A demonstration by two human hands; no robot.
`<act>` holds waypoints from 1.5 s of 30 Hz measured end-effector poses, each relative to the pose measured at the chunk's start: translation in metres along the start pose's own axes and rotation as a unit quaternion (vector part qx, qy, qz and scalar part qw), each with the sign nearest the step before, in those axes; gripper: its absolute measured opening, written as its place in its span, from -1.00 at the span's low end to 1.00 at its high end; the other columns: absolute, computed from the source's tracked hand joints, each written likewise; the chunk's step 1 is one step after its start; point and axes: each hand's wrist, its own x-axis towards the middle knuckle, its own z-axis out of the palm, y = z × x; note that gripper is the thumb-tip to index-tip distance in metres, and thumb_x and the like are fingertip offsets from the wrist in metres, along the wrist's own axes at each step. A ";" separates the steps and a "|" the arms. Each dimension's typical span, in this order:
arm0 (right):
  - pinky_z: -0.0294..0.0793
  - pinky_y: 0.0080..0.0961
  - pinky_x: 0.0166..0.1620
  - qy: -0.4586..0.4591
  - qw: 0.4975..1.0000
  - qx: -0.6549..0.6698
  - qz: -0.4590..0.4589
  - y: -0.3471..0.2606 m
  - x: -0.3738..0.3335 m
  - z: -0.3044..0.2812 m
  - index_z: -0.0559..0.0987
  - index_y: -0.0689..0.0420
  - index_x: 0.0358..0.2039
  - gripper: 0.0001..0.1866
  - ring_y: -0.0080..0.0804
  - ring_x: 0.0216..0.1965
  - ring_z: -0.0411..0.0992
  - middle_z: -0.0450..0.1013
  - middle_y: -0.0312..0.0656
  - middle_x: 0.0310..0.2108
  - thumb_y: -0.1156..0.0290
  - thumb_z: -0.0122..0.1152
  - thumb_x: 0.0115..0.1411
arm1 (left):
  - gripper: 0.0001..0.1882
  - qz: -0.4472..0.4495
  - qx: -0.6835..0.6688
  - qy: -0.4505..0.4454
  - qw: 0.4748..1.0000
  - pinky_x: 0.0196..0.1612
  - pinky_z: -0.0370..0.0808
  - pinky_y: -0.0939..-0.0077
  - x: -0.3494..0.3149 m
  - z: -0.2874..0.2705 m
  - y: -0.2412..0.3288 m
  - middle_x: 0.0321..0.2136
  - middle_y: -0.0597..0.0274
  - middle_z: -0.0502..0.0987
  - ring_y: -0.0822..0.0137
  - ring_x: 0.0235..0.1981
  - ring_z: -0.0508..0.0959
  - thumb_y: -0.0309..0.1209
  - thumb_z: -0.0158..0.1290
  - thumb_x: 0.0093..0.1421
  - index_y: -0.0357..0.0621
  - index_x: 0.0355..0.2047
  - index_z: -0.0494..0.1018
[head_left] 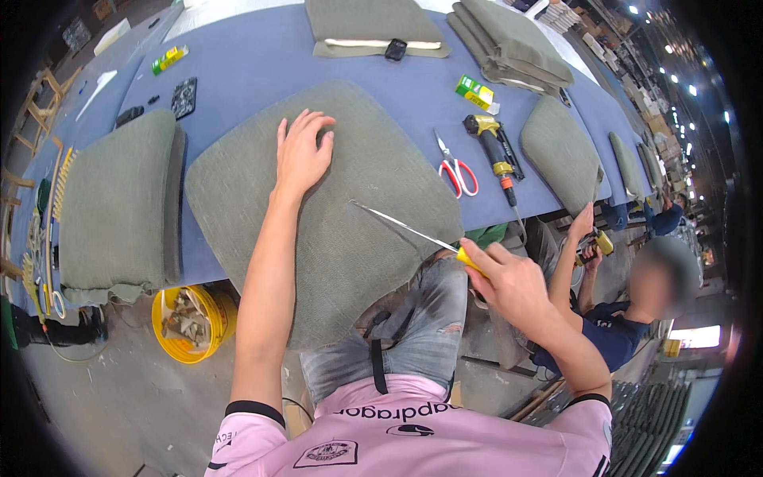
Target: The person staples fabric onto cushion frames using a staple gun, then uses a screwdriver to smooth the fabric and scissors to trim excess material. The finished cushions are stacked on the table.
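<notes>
A grey-green fabric-covered seat pad lies in front of me, partly on the blue table and partly over my lap. My left hand rests on its upper middle, fingers stretched out and slightly apart, holding nothing. In my right hand is a long, thin awl, gripped by its yellow handle. Its metal shaft slants up and left over the pad, and the tip touches or nearly touches the fabric right of my left forearm.
Red-handled scissors and a yellow-black pneumatic stapler lie right of the pad. Another covered pad stands at left, above a yellow scrap bucket. More covers are stacked behind. A co-worker handles a pad at right.
</notes>
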 end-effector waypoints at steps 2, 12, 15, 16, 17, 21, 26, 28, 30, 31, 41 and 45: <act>0.57 -0.25 -0.45 -0.033 0.999 -0.025 0.002 -0.005 0.008 -0.015 0.59 -0.02 0.26 -0.49 -0.20 -0.51 0.54 0.43 -0.22 -0.37 0.27 0.41 0.32 | -0.77 0.000 -0.029 -0.026 0.999 0.58 -0.07 -0.23 -0.001 -0.005 0.004 0.28 0.22 0.56 0.04 0.52 0.27 -0.29 0.14 0.37 0.11 -0.02 0.66; 0.55 -0.34 -0.41 -0.096 0.989 -0.108 -0.041 -0.012 0.035 -0.056 0.58 -0.02 0.30 -0.40 -0.38 -0.40 0.54 0.39 -0.28 -0.37 0.37 0.47 0.23 | -0.87 0.162 -0.027 -0.162 0.973 0.60 -0.41 -0.38 -0.021 -0.038 0.031 0.48 0.25 0.36 -0.04 0.62 0.03 -0.25 0.36 0.16 0.36 -0.27 0.76; 0.53 -0.38 -0.44 -0.090 0.986 -0.128 -0.052 -0.011 0.034 -0.052 0.57 -0.03 0.32 -0.35 -0.43 -0.40 0.51 0.40 -0.32 -0.35 0.40 0.50 0.19 | -0.88 0.162 -0.042 -0.176 0.970 0.60 -0.42 -0.41 -0.027 -0.039 0.039 0.49 0.25 0.34 -0.08 0.62 0.00 -0.25 0.36 0.17 0.37 -0.27 0.77; 0.53 -0.39 -0.45 -0.084 0.986 -0.132 -0.059 -0.010 0.033 -0.051 0.57 -0.03 0.33 -0.33 -0.45 -0.41 0.50 0.41 -0.33 -0.34 0.40 0.50 0.17 | -0.88 0.163 -0.043 -0.188 0.968 0.59 -0.42 -0.44 -0.029 -0.037 0.041 0.49 0.24 0.33 -0.09 0.62 -0.01 -0.25 0.36 0.18 0.37 -0.27 0.76; 0.52 -0.41 -0.46 -0.075 0.983 -0.149 -0.078 -0.011 0.034 -0.050 0.57 -0.04 0.33 -0.33 -0.46 -0.41 0.49 0.43 -0.33 -0.32 0.41 0.50 0.16 | -0.88 0.163 -0.045 -0.199 0.965 0.58 -0.42 -0.47 -0.030 -0.032 0.042 0.50 0.23 0.33 -0.11 0.62 -0.02 -0.25 0.36 0.18 0.36 -0.26 0.76; 0.48 -0.48 -0.47 -0.028 0.973 -0.194 -0.122 -0.015 0.035 -0.047 0.60 -0.05 0.31 -0.31 -0.49 -0.41 0.47 0.48 -0.33 -0.24 0.40 0.51 0.11 | -0.91 0.153 -0.011 -0.218 0.964 0.54 -0.43 -0.58 -0.025 -0.011 0.048 0.50 0.19 0.32 -0.17 0.62 -0.05 -0.22 0.37 0.18 0.29 -0.29 0.72; 0.48 -0.45 -0.46 0.005 0.985 -0.162 -0.051 -0.028 0.010 -0.013 0.64 -0.07 0.26 -0.38 -0.46 -0.42 0.48 0.49 -0.33 -0.23 0.33 0.54 0.15 | -0.94 0.142 -0.062 -0.241 0.958 0.52 -0.47 -0.62 -0.026 -0.005 0.045 0.47 0.16 0.34 -0.20 0.63 -0.10 -0.21 0.33 0.22 0.24 -0.35 0.66; 0.49 -0.39 -0.43 0.015 0.996 -0.088 0.020 -0.036 0.000 0.008 0.67 -0.04 0.23 -0.46 -0.41 -0.47 0.50 0.49 -0.26 -0.34 0.32 0.52 0.21 | -0.95 0.142 -0.043 -0.258 0.955 0.52 -0.47 -0.62 -0.025 -0.006 0.045 0.46 0.16 0.34 -0.22 0.63 -0.12 -0.22 0.31 0.24 0.25 -0.36 0.65; 0.53 -0.38 -0.37 0.000 0.983 0.112 0.142 -0.035 -0.018 0.043 0.69 0.04 0.19 -0.51 -0.33 -0.46 0.54 0.52 -0.16 -0.40 0.35 0.51 0.24 | -0.96 0.141 -0.011 -0.278 0.950 0.52 -0.48 -0.62 -0.021 -0.008 0.050 0.45 0.17 0.35 -0.23 0.63 -0.13 -0.21 0.29 0.26 0.27 -0.35 0.65; 0.56 -0.38 -0.29 0.029 0.960 0.224 0.164 -0.037 -0.027 0.067 0.69 0.11 0.16 -0.56 -0.26 -0.40 0.58 0.56 -0.07 -0.39 0.37 0.49 0.27 | -0.95 0.146 -0.010 -0.273 0.951 0.52 -0.47 -0.61 -0.020 -0.011 0.050 0.45 0.17 0.35 -0.21 0.63 -0.12 -0.21 0.28 0.27 0.25 -0.35 0.65; 0.50 -0.35 -0.40 0.095 0.973 0.114 0.174 -0.068 -0.035 0.078 0.69 0.02 0.18 -0.58 -0.37 -0.52 0.52 0.50 -0.09 -0.42 0.30 0.43 0.33 | -0.93 0.018 -0.263 -0.120 0.957 0.52 0.13 -0.04 -0.016 0.000 0.033 0.16 0.29 0.58 0.17 0.36 0.43 -0.32 0.16 0.42 0.03 -0.16 0.57; 0.40 -0.41 -0.51 0.107 0.912 0.362 0.159 -0.044 -0.046 0.127 0.63 0.01 0.21 -0.60 -0.52 -0.58 0.45 0.44 -0.23 -0.48 0.25 0.36 0.40 | -0.87 -0.087 -0.433 0.023 0.897 0.28 0.47 0.31 -0.004 0.005 0.024 0.02 0.28 0.62 0.34 0.13 0.57 -0.36 0.09 0.52 -0.14 -0.08 0.52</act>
